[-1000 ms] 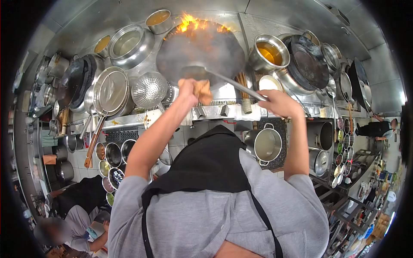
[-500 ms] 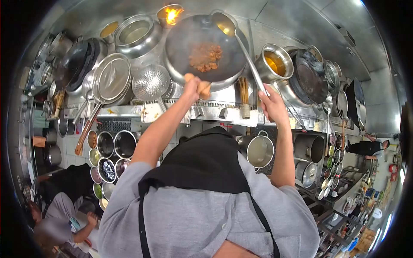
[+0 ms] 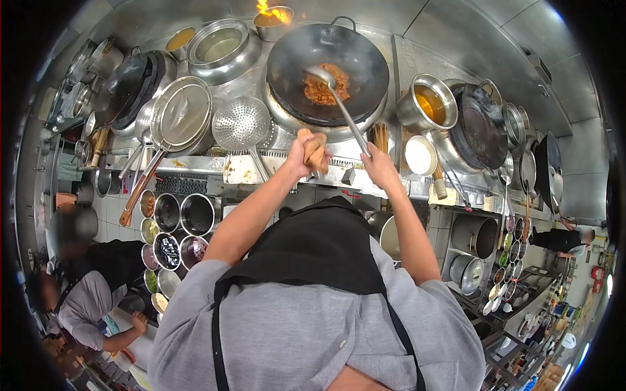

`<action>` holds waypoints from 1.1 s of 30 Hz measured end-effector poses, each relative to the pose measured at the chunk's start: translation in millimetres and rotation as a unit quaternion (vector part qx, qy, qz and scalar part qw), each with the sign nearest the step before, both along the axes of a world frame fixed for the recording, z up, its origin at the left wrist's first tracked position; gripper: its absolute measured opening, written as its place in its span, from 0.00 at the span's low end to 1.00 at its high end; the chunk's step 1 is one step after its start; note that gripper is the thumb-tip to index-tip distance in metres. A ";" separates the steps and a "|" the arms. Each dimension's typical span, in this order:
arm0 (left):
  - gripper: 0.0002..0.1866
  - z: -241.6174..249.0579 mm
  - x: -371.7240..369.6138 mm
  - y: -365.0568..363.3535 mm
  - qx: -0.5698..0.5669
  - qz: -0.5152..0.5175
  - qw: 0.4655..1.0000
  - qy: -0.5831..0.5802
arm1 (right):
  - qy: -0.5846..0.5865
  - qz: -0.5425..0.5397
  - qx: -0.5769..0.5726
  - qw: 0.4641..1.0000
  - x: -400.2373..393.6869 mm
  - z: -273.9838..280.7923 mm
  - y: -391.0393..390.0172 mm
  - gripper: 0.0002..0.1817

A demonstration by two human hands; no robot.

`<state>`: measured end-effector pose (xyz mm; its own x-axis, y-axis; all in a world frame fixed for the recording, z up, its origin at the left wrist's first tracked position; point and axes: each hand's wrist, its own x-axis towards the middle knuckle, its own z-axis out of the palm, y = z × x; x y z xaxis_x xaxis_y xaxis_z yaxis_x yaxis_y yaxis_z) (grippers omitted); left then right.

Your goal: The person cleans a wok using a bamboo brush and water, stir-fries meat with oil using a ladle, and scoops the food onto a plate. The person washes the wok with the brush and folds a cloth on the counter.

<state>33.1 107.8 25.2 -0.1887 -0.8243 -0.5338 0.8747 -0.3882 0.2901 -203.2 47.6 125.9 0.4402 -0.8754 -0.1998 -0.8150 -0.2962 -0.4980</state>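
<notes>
A black wok (image 3: 277, 78) sits on the burner in front of me, with browned chopped food (image 3: 329, 94) in its middle. My right hand (image 3: 381, 166) is closed around the handle of a long metal ladle (image 3: 349, 114). The ladle's bowl is down at the food, towards its left side. Just below the wok's near rim, my left hand (image 3: 300, 156) grips a folded brown cloth (image 3: 315, 150). Whether the cloth wraps a wok handle is hidden. A bamboo brush (image 3: 379, 135) stands right of the wok, close to my right hand.
Left of the wok are a perforated skimmer (image 3: 241, 122), round strainers (image 3: 182, 117) and a lidless pot (image 3: 225, 49). A flame (image 3: 272, 12) burns behind. To the right stand a pot of amber liquid (image 3: 430, 104) and a white bowl (image 3: 421, 155). Co-workers (image 3: 98, 300) are at lower left.
The ladle's bowl has gone from the wok's far right rim to the food. My right hand has moved left. The wok's far handle and the white bowl now show.
</notes>
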 end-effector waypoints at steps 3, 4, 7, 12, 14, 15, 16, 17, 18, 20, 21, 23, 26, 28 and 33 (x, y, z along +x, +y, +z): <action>0.23 31.1 -15.8 30.9 0.055 0.004 0.998 0.001 | -0.025 -0.003 -0.010 1.000 -2.0 9.1 -9.4 0.24; 0.24 26.5 -13.3 37.1 0.034 -0.021 0.999 0.003 | -0.026 -0.018 -0.017 0.999 1.1 14.7 -5.6 0.23; 0.24 18.4 -17.1 46.5 0.023 -0.044 0.999 0.006 | 0.037 -0.023 -0.048 0.998 9.3 0.1 -7.8 0.22; 0.21 32.6 -27.8 59.0 0.072 -0.017 0.996 -0.057 | 0.007 0.003 -0.043 0.999 4.5 15.8 -19.8 0.22; 0.21 32.9 -26.9 60.2 0.085 -0.001 0.994 -0.074 | 0.015 -0.011 -0.053 0.998 4.7 18.3 -9.8 0.21; 0.21 32.9 -26.1 60.9 0.079 0.001 0.994 -0.076 | 0.013 0.007 -0.054 0.998 3.4 7.0 -13.5 0.21; 0.21 31.1 -24.7 62.7 0.074 0.002 0.994 -0.079 | 0.010 0.024 -0.054 0.998 6.6 6.0 -16.3 0.21; 0.21 24.7 -21.7 64.1 0.054 0.002 0.997 -0.063 | 0.006 0.040 -0.053 0.998 10.3 4.5 -16.3 0.21; 0.21 15.2 -18.0 65.4 0.036 0.000 0.998 -0.048 | 0.039 0.036 -0.032 0.998 9.2 5.5 -17.5 0.21; 0.21 17.5 -12.6 65.6 0.024 0.000 0.999 -0.032 | 0.005 0.037 -0.027 0.999 10.0 22.2 -9.5 0.21; 0.21 24.6 -12.0 65.7 0.032 0.002 0.999 -0.035 | -0.010 0.039 -0.026 0.999 8.7 24.6 -5.2 0.21; 0.22 36.8 -11.3 66.1 0.048 0.007 0.998 -0.040 | -0.019 0.038 -0.023 0.999 6.8 13.4 3.0 0.19; 0.21 24.4 -7.9 56.7 0.095 0.007 0.993 -0.072 | 0.004 0.049 -0.005 0.999 6.4 3.4 5.7 0.19; 0.21 16.3 -5.1 49.1 0.098 0.011 0.992 -0.084 | -0.016 0.030 0.017 0.999 -5.0 16.9 5.2 0.19; 0.18 23.3 3.1 13.4 0.072 0.096 0.980 -0.158 | -0.005 -0.010 -0.017 1.000 -48.5 42.2 21.4 0.22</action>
